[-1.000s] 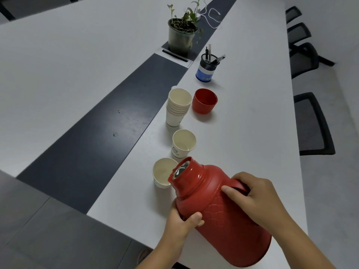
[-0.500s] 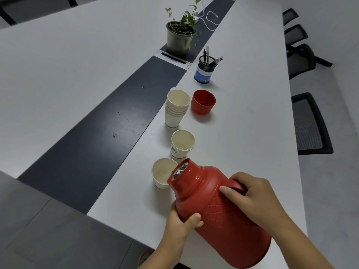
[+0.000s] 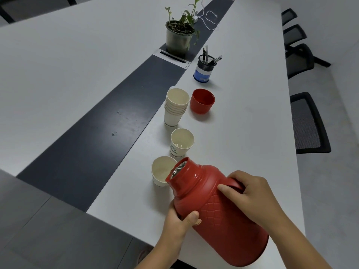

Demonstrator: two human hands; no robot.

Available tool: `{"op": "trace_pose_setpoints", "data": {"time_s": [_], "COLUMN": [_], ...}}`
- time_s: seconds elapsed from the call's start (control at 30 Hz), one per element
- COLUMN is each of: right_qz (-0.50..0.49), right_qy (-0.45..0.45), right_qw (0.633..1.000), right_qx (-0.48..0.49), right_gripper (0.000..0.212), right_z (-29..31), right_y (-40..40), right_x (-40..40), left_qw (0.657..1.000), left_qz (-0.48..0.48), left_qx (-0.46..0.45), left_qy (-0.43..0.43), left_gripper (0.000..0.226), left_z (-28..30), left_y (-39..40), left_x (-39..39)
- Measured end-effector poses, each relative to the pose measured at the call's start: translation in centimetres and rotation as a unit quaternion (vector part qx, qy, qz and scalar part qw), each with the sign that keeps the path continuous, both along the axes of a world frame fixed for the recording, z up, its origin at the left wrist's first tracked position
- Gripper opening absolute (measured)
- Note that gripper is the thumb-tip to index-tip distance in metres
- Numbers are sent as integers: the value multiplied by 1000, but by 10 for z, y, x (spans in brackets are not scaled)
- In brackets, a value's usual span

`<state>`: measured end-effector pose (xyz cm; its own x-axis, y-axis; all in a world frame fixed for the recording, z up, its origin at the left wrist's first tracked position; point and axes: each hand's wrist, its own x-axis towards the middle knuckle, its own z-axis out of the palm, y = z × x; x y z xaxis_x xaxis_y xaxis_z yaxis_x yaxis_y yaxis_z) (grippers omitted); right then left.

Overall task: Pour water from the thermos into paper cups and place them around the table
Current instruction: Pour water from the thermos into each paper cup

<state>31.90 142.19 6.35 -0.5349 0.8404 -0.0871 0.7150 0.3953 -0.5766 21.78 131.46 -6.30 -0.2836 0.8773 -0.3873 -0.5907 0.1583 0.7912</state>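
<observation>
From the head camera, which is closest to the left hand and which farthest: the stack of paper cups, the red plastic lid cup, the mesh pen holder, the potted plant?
Measured from the left hand, going up the table:
1. Stack of paper cups, straight ahead beside the dark strip.
2. Red plastic lid cup, just right of the stack.
3. Mesh pen holder, farther back.
4. Potted plant, farthest, on the dark strip.

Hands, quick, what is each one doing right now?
Left hand: closed around the thermos body, near its neck.
Right hand: closed on the thermos handle.

red thermos: open, tilted, mouth over near paper cup | second cup: upright beyond | cup stack: farther
</observation>
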Motion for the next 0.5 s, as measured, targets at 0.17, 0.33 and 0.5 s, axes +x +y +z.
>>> {"op": "trace_pose_setpoints", "data": {"time_s": [0.17, 0.33, 0.5], "right_qz": [-2, 2, 3], "right_qy": [4, 14, 19], "right_qw": [1000, 1000, 1000], "right_qx": [1, -3, -5], "right_gripper": [14, 20, 19], "right_z": [-1, -2, -3], "right_y": [-1, 0, 1], "right_x": [1, 0, 0], "left_qw": [1000, 1000, 1000], "left_qz": [0, -5, -2], "left_qx": [0, 0, -10], "left_qy": [-5, -6, -2], "left_gripper": [106, 107, 108], "left_z": [1, 2, 2], "left_y": [0, 0, 0], "left_x": [0, -2, -3]}}
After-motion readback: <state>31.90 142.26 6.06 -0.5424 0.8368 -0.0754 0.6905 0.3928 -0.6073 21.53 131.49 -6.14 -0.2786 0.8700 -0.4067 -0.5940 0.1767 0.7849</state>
